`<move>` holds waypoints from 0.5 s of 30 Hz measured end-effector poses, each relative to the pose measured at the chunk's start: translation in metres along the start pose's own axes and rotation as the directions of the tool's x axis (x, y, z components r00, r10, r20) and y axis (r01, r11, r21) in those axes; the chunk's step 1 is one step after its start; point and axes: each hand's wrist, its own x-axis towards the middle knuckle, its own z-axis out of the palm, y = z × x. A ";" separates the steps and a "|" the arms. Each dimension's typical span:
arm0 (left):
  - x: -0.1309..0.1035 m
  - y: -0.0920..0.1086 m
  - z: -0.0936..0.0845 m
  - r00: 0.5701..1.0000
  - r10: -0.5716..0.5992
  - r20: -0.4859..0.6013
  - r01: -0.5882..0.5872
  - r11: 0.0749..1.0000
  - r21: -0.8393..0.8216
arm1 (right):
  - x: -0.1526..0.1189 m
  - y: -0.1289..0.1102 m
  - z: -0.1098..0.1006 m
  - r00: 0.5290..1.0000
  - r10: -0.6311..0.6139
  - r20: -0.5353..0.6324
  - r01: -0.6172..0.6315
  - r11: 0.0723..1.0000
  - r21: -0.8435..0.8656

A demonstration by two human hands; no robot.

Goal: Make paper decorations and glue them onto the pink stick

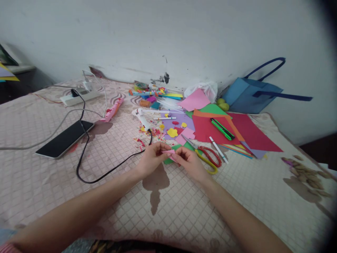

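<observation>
Between my two hands is a small pink paper piece (169,152), pinched at both sides. My left hand (152,159) has its fingers closed on the left end, and my right hand (190,162) closes on the right end. Green paper (168,161) lies just beneath and behind the fingers. Scissors with red and yellow handles (209,160) rest right of my right hand. Beyond the hands are pink paper squares (187,133), a yellow paper flower (172,133) and a white glue gun (142,119) with a black cord.
Red sheets (205,130) bear a green cutter (222,129); a white marker (218,150) lies nearby. A blue bag (250,95) stands back right. At left are a black tablet (65,138), a power strip (81,97) and looping cables. Paper scraps litter the centre.
</observation>
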 end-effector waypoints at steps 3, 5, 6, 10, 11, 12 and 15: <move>0.001 0.001 -0.002 0.998 -0.054 -0.024 0.052 0.995 -0.084 | -0.001 0.000 0.000 0.999 -0.027 -0.044 0.026 0.999 -0.022; 0.003 0.002 -0.003 0.995 -0.092 -0.046 0.086 0.987 -0.136 | -0.002 -0.001 0.000 0.997 -0.038 -0.071 0.035 0.999 -0.033; 0.003 0.003 -0.004 0.993 -0.107 -0.058 0.097 0.983 -0.157 | -0.001 -0.002 0.000 0.996 -0.045 -0.082 0.042 0.998 -0.040; 0.005 0.006 -0.005 0.985 -0.146 -0.091 0.125 0.970 -0.207 | 0.000 -0.002 -0.001 0.992 -0.065 -0.111 0.061 0.997 -0.038; 0.005 0.006 -0.004 0.984 -0.160 -0.081 0.141 0.969 -0.201 | 0.000 -0.002 -0.001 0.992 -0.061 -0.113 0.058 0.998 -0.029; 0.005 0.006 -0.004 0.983 -0.176 -0.056 0.163 0.969 -0.187 | 0.000 -0.001 -0.001 0.992 -0.055 -0.113 0.053 0.998 -0.017; 0.003 0.003 -0.002 0.977 -0.210 0.043 0.213 0.971 -0.105 | 0.000 0.000 0.000 0.994 -0.043 -0.097 0.044 0.999 0.010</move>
